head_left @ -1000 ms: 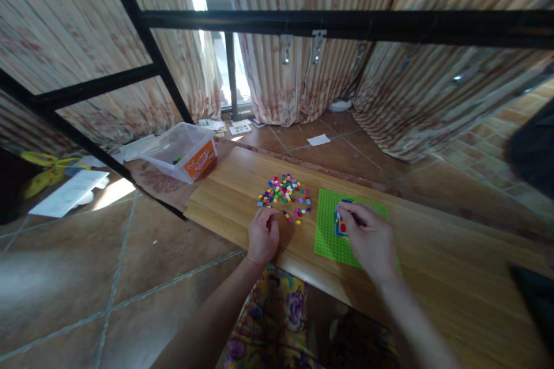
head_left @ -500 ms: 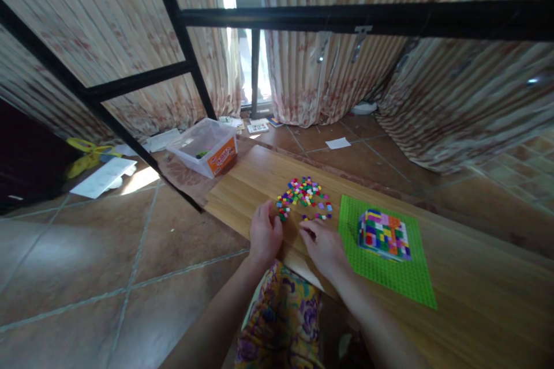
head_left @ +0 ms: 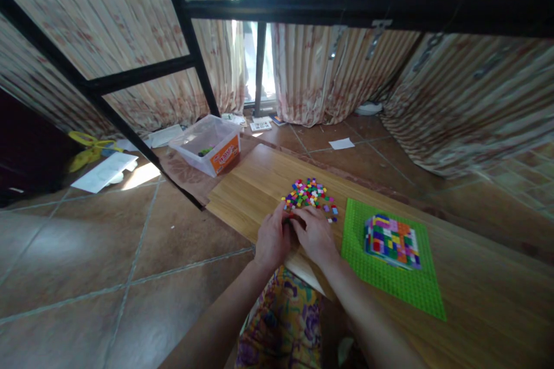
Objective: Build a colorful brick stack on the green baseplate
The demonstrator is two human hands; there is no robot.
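Observation:
My left hand point(head_left: 273, 237) and my right hand point(head_left: 315, 235) meet at the fingertips just above the near side of the wooden table. Both are closed in a pinch, and a tiny reddish building brick point(head_left: 289, 215) shows between them, mostly covered by the fingers. Right behind the hands lies a loose pile of small coloured building bricks point(head_left: 306, 191), part of it hidden by my right hand. To the right, a green baseplate point(head_left: 359, 271) carries a block built from many coloured bricks point(head_left: 392, 241).
The wooden table point(head_left: 246, 184) runs from left to right. A clear plastic box point(head_left: 190, 153) with an orange label and some green pieces stands beyond its left end. Black metal bars point(head_left: 303, 8) cross in front of curtains point(head_left: 303, 75). Papers point(head_left: 341, 143) lie on the tiled floor.
My right hand has moved left and up to meet my left hand; their fingertips now touch around a reddish brick. The view has shifted slightly.

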